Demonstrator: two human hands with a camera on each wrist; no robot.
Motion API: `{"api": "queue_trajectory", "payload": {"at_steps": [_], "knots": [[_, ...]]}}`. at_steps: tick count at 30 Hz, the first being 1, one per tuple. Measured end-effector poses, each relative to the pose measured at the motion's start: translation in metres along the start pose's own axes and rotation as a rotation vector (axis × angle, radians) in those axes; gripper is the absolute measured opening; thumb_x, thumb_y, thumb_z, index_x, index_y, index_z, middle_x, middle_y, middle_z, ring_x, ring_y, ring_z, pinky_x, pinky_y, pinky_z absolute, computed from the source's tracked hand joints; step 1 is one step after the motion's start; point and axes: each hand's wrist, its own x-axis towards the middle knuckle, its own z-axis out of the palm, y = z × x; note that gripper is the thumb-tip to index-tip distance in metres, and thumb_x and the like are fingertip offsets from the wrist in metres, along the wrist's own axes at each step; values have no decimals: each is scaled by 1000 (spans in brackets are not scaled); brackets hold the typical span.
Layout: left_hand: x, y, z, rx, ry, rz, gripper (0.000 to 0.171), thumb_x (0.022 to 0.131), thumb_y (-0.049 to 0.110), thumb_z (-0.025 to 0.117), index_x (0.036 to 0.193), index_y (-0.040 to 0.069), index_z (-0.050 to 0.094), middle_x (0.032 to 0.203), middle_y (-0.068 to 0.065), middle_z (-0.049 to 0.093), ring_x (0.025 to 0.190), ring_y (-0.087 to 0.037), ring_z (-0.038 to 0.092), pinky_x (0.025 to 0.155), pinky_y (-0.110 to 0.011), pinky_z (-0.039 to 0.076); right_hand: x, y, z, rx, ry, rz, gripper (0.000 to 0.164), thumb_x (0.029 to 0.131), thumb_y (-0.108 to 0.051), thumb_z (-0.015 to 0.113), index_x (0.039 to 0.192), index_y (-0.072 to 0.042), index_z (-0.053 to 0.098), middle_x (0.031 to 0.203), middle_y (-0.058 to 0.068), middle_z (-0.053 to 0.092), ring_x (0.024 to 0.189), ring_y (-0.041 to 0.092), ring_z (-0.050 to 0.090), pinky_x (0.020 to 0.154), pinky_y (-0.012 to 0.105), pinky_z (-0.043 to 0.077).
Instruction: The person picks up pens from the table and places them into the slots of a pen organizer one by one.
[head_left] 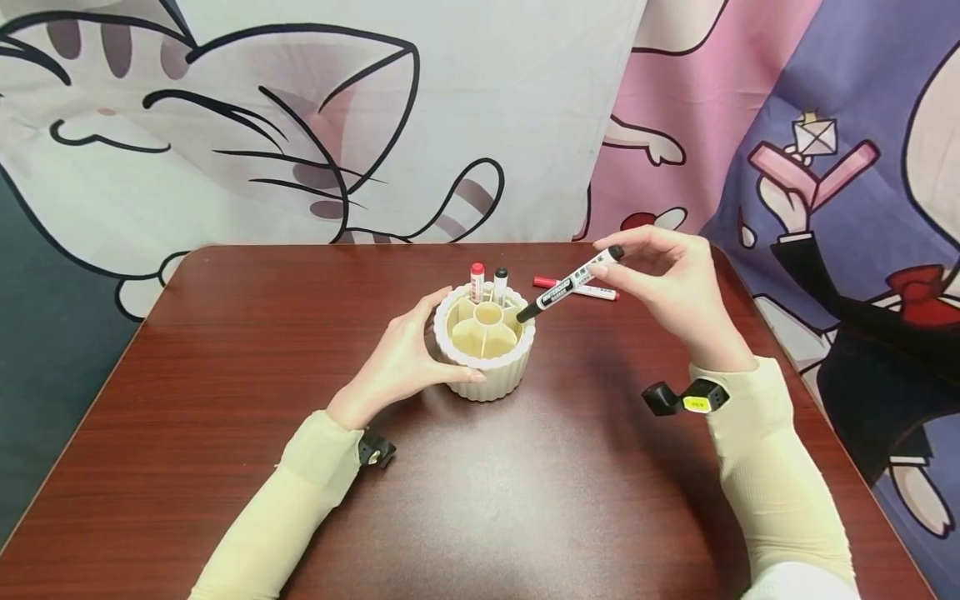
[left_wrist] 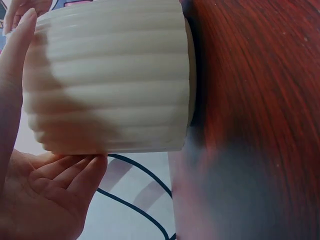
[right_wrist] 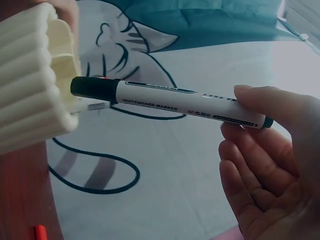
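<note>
My right fingers (head_left: 643, 240) pinch a black-capped marker (head_left: 566, 286); my left fingers (head_left: 457, 374) grip the holder (head_left: 491, 383), which partly hides two others (head_left: 477, 287).

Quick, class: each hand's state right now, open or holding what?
Left hand: holding the cream ribbed pot.
Right hand: pinching a black-capped whiteboard marker.

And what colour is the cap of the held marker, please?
The cap is black; the right wrist view shows it best.

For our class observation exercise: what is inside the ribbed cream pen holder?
A red-topped marker and a black-topped marker stand at the back of the pen holder. Their lower ends are hidden down inside.
</note>
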Motion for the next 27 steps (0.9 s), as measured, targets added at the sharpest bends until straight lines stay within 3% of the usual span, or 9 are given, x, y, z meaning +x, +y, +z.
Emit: {"api": "queue_trajectory", "payload": {"at_steps": [8,16,24,27], "knots": [[-6,1,-5,-70,17,53,98,62,43,98,141,12,49,136,5,60,118,-9,61,99,-27,49,-1,-2,15,-123,-79,5,23,82,0,84,104,-2,78,96,8,73,78,23,66,68,26,55],[-3,3,-6,-13,-33,26,126,60,59,94,160,15,31,154,-1,45,133,-13,49,110,-39,40,-3,-15,35,-124,-165,35,21,85,-2,82,105,-2,77,96,7,74,83,23,66,78,28,55],[4,-2,-5,-26,-54,80,122,59,58,95,158,16,38,153,2,46,135,-10,45,111,-36,39,0,-3,50,-151,-245,69,24,86,-2,80,110,-2,75,95,7,73,85,22,65,80,27,55],[4,-2,-5,-23,-53,80,122,58,58,95,158,16,38,153,0,46,135,-11,45,110,-37,39,1,13,52,-169,-261,79,26,86,-4,82,111,-5,76,95,5,72,85,21,66,81,28,55]]}}
